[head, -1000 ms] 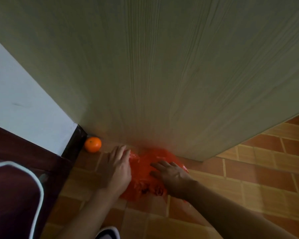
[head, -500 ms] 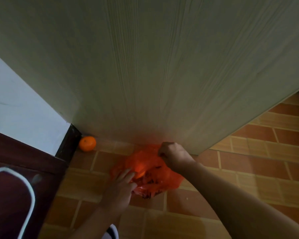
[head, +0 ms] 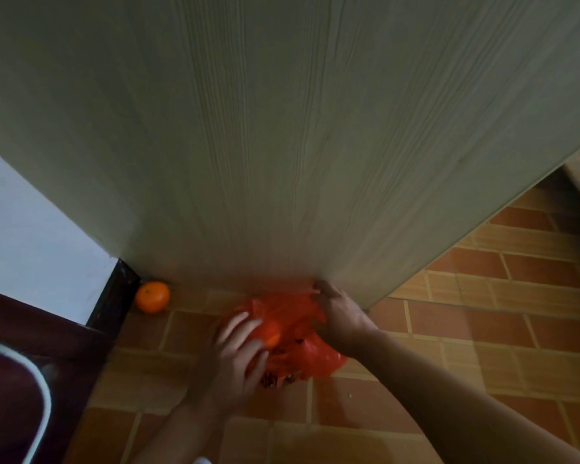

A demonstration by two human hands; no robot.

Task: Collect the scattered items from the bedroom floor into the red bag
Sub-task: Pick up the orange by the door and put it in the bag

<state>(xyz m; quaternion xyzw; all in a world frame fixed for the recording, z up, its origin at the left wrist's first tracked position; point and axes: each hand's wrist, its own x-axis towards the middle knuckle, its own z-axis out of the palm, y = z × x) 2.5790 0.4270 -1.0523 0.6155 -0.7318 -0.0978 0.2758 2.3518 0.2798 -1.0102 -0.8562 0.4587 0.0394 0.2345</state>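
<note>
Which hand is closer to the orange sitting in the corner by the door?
Left. The left hand is at the red bag's near-left side, nearer the loose orange; the right hand grips the bag's far-right edge, farther away.

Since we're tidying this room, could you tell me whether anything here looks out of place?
Yes. One orange lies loose on the floor in the corner by the door, apart from the red bag that both hands are handling. Nothing looks spilled or damaged.
</note>
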